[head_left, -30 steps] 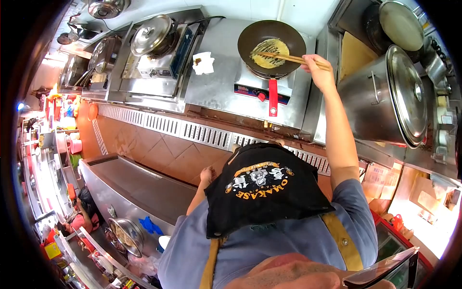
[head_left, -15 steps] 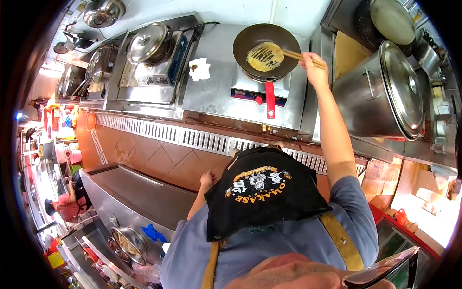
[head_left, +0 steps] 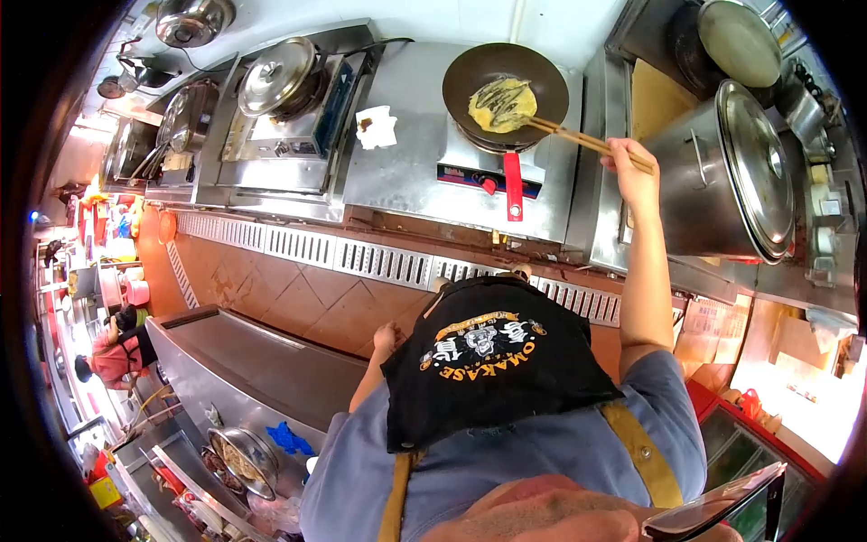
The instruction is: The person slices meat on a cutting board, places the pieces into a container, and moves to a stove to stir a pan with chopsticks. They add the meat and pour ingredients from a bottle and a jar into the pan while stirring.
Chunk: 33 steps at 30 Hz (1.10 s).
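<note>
My right hand (head_left: 632, 173) is closed around a pair of long wooden chopsticks (head_left: 582, 140), off to the right of the wok. Their tips touch the lower right edge of a thin yellow layer of egg (head_left: 503, 104), which has dark gaps showing through it. This egg lies in a dark wok (head_left: 465, 77) with a red handle (head_left: 514, 185) pointing toward me. Under the wok is a portable stove (head_left: 470, 177) with a red knob. Low beside the black apron (head_left: 492, 361), my left hand (head_left: 386, 338) hangs with its fingers curled, apparently around nothing.
A crumpled white paper (head_left: 376, 126) lies on the steel counter (head_left: 397, 172) left of the stove. Farther left, a lidded pot (head_left: 278, 77) sits on another burner. A tall lidded stockpot (head_left: 713, 194) stands at right. Behind me is a steel cabinet (head_left: 262, 361); another person (head_left: 117, 352) is at far left.
My right hand has drawn back to the right and slightly down, pulling the chopsticks toward the wok's edge. The egg layer has shifted and its dark gaps look different. The far-left person has moved.
</note>
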{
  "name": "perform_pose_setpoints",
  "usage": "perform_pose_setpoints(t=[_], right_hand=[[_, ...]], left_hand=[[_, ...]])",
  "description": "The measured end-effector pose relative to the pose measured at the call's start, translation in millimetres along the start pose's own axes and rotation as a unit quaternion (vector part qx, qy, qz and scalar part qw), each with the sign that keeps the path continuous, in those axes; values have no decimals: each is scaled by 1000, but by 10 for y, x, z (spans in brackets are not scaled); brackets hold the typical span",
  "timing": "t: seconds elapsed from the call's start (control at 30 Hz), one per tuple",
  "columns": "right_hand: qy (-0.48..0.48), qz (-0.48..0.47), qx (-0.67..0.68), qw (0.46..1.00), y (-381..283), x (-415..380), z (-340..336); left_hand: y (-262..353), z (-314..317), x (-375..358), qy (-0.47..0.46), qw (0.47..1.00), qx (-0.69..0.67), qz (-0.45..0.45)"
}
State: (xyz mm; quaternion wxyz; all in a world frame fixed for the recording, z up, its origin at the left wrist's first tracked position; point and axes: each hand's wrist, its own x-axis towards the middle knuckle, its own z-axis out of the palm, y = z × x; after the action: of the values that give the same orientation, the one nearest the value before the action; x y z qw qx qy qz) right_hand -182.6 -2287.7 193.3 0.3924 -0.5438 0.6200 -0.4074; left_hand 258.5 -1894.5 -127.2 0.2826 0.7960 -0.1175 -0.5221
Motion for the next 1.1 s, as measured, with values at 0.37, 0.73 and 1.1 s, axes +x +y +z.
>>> perform_pose_setpoints(t=[0.37,0.73,1.1], right_hand=[[-27,-43,-96,994,-85,130,251],[22,-45,-99,994,-105,287,354],[-30,-9,19,999,2,130,140]], left_hand=[[393,-21,191,46,981,-165,-94],[177,-8,-112,36,978,-155,-134],[301,81,-83,37,993,-69,-89]])
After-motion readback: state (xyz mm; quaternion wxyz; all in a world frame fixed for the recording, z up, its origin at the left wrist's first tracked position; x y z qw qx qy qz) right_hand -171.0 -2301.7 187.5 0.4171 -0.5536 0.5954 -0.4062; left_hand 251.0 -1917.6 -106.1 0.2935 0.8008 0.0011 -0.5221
